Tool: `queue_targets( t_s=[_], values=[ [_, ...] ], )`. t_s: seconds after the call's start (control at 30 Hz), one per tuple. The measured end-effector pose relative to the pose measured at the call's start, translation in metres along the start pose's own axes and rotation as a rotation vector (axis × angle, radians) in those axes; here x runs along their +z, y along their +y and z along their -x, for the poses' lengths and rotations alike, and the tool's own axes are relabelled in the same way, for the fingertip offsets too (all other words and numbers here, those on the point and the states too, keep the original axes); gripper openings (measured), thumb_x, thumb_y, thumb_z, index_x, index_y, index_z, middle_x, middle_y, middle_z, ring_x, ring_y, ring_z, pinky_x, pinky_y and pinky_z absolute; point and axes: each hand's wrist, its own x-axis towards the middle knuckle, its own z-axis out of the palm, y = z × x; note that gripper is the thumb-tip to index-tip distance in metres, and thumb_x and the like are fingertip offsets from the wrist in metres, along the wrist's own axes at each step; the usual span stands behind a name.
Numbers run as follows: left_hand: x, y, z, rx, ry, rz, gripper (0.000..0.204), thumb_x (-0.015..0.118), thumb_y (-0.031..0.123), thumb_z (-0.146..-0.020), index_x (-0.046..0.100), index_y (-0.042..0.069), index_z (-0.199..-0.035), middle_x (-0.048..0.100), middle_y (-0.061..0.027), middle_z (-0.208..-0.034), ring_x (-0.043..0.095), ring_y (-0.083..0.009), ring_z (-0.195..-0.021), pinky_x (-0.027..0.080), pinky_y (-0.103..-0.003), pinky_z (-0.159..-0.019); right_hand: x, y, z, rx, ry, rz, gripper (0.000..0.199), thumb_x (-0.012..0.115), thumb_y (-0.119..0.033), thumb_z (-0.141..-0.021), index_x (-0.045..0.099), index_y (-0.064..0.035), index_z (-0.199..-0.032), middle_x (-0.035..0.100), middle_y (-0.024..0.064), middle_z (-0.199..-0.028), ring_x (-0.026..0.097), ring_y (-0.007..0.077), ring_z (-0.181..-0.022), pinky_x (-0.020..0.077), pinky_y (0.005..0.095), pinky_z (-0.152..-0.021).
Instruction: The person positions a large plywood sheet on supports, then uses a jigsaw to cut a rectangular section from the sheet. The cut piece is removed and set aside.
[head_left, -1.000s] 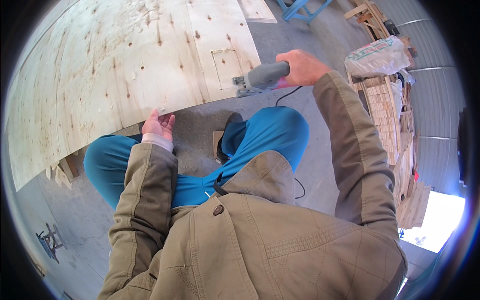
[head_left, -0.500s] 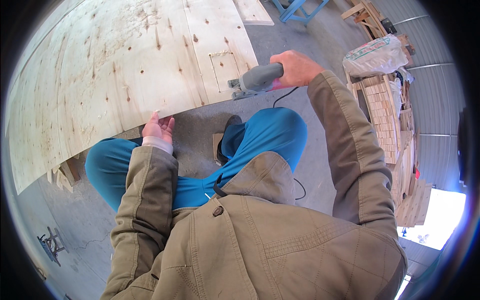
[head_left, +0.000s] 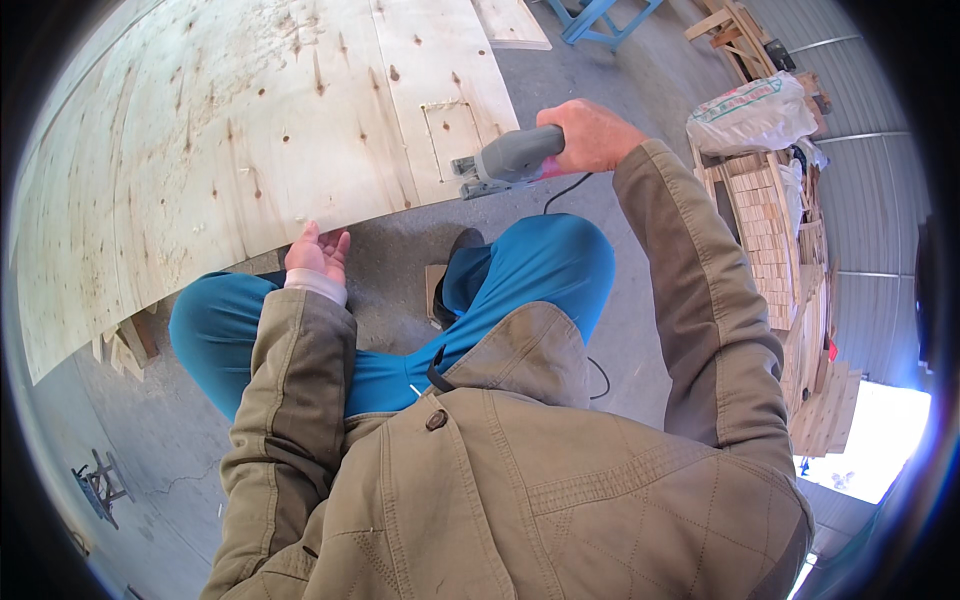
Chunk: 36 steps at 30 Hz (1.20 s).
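Observation:
A large pale plywood sheet (head_left: 230, 130) with dark knots spreads across the upper left. Near its right-hand corner, a rectangle is marked by thin dark lines. My right hand (head_left: 597, 137) is wrapped around the rear handle of a grey jigsaw (head_left: 515, 157), whose front end sits at the sheet's near edge beside that rectangle. The blade itself cannot be made out. My left hand (head_left: 318, 252) is palm up at the near edge, thumb at the rim and fingers curled beneath it, holding the sheet there.
My bent knees in blue trousers (head_left: 545, 265) are close below the sheet. A dark cord (head_left: 568, 194) trails from the jigsaw. To the right are stacked wood pieces (head_left: 755, 235) and a white sack (head_left: 750, 112); a blue stand (head_left: 600, 18) is at the back. Offcuts (head_left: 128, 345) lie under the sheet.
The jigsaw and my right hand have shifted very slightly to the left. My left hand keeps its place at the sheet's edge.

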Motion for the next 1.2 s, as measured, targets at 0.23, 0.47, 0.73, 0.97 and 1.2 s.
queue_targets(
  t_s=[0.23,0.47,0.73,0.97,1.2],
  values=[
    [0.002,0.0,0.002,0.008,0.023,-0.008,0.026,0.05,0.025,-0.11,0.059,0.006,-0.127,0.069,-0.0094,-0.115,0.069,-0.025,-0.101,0.06,-0.038,-0.082,0.0,-0.003,-0.001,-0.024,0.011,-0.028,0.024,0.08,-0.011,-0.069,0.067,-0.0043,-0.088,0.069,0.0181,-0.08,0.065,0.0372,-0.077,0.0491,0.0446,-0.069],
    [0.003,0.0,0.003,0.009,0.011,-0.01,0.026,0.05,0.024,-0.111,0.059,0.006,-0.126,0.069,-0.0094,-0.114,0.069,-0.0246,-0.1,0.06,-0.038,-0.082,0.002,-0.006,-0.002,-0.026,0.017,-0.02,0.024,0.08,-0.011,-0.069,0.067,-0.0037,-0.088,0.069,0.0187,-0.079,0.065,0.0381,-0.077,0.049,0.0451,-0.069],
    [0.002,0.0,0.0,0.005,0.018,-0.019,0.025,0.05,0.024,-0.111,0.059,0.006,-0.125,0.069,-0.0093,-0.116,0.069,-0.0247,-0.102,0.06,-0.038,-0.083,0.0,-0.013,-0.002,0.026,-0.013,-0.007,0.026,0.081,-0.019,-0.07,0.071,-0.0058,-0.09,0.072,0.0196,-0.085,0.069,0.0397,-0.084,0.0521,0.0469,-0.073],
    [0.002,0.0,0.0,0.001,0.005,-0.015,0.026,0.049,0.025,-0.111,0.059,0.006,-0.127,0.069,-0.0094,-0.117,0.068,-0.0245,-0.103,0.059,-0.037,-0.083,0.003,-0.015,-0.004,0.012,-0.001,0.016,0.027,0.081,-0.017,-0.069,0.072,-0.0062,-0.092,0.072,0.0192,-0.087,0.069,0.0395,-0.085,0.053,0.0468,-0.074],
    [0.003,0.0,0.001,0.003,0.007,-0.009,0.027,0.048,0.024,-0.111,0.059,0.005,-0.128,0.069,-0.0098,-0.117,0.068,-0.0247,-0.102,0.06,-0.036,-0.082,0.005,-0.016,-0.006,-0.031,0.024,-0.001,0.026,0.081,-0.014,-0.068,0.068,-0.0031,-0.088,0.069,0.0207,-0.082,0.066,0.0403,-0.08,0.0504,0.0461,-0.071]
  ],
)
